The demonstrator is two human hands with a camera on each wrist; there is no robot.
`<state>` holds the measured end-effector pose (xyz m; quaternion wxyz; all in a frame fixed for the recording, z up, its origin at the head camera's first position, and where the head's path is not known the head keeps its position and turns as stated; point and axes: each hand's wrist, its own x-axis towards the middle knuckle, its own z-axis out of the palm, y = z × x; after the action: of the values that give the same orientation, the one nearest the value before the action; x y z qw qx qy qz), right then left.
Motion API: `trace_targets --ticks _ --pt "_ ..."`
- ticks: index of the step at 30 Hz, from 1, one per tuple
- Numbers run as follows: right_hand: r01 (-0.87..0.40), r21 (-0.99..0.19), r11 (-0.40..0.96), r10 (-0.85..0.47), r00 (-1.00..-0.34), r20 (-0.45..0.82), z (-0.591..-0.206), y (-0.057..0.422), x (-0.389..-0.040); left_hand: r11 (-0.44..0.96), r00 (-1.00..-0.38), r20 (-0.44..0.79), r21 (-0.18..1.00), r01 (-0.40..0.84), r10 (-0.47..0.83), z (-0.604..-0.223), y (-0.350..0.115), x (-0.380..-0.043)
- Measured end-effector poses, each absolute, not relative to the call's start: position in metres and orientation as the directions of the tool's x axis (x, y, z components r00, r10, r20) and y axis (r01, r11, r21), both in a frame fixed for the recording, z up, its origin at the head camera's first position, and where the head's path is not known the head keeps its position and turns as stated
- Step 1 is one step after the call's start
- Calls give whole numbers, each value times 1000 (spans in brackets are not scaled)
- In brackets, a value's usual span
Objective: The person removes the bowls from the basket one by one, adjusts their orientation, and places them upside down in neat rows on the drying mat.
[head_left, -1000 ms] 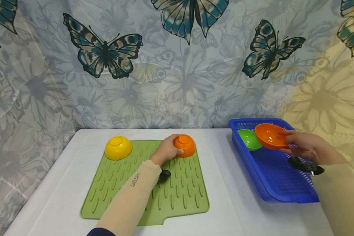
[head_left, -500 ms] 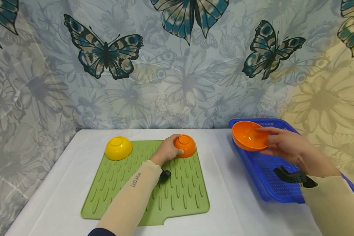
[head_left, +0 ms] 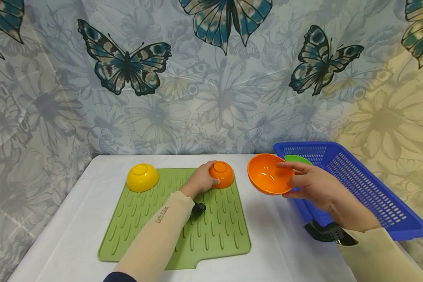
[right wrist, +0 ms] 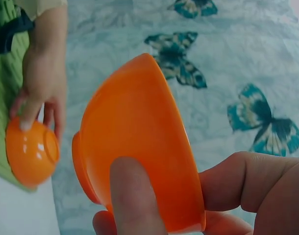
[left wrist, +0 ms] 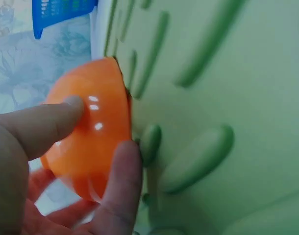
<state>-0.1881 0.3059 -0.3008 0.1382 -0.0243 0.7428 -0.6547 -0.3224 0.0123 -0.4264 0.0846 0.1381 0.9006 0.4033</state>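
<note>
My left hand (head_left: 199,180) grips an upside-down orange bowl (head_left: 222,174) at the far right corner of the green ribbed mat (head_left: 211,243). In the left wrist view, thumb and fingers curl round that bowl (left wrist: 98,132), its rim right at the mat. My right hand (head_left: 320,190) pinches a second orange bowl (head_left: 268,174) by its side, raised between the mat and the blue basket, its hollow facing me. The right wrist view shows this bowl (right wrist: 139,142) from the side, thumb outside and fingers at the rim. A yellow bowl (head_left: 142,178) lies upside down at the mat's far left corner.
A blue plastic basket (head_left: 377,184) stands on the right of the white-covered table (head_left: 268,250). Part of a green bowl (head_left: 297,159) shows in it behind the held bowl. A butterfly-printed cloth (head_left: 225,102) hangs behind the table.
My right hand has carried the orange bowl leftward out from over the basket, tilting its hollow more toward me. The left hand stays in place on its bowl.
</note>
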Motion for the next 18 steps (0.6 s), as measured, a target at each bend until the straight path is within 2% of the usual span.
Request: trace_targets --ticks 6,9,15,18 --pt "139 -980 142 -219 -961 -168 -308 289 -185 689 -956 -71 708 154 286 -416 7 -311" --pt "146 -978 151 -213 -961 -176 -311 283 -182 668 -969 -70 735 112 239 -402 -1 -302" --pt "152 -977 153 -208 -961 -182 -314 274 -175 517 -969 -59 853 77 242 -369 -20 -274" --pt "146 -980 134 -222 -960 -173 -318 268 -172 359 -950 -75 932 41 304 -357 -27 -256"
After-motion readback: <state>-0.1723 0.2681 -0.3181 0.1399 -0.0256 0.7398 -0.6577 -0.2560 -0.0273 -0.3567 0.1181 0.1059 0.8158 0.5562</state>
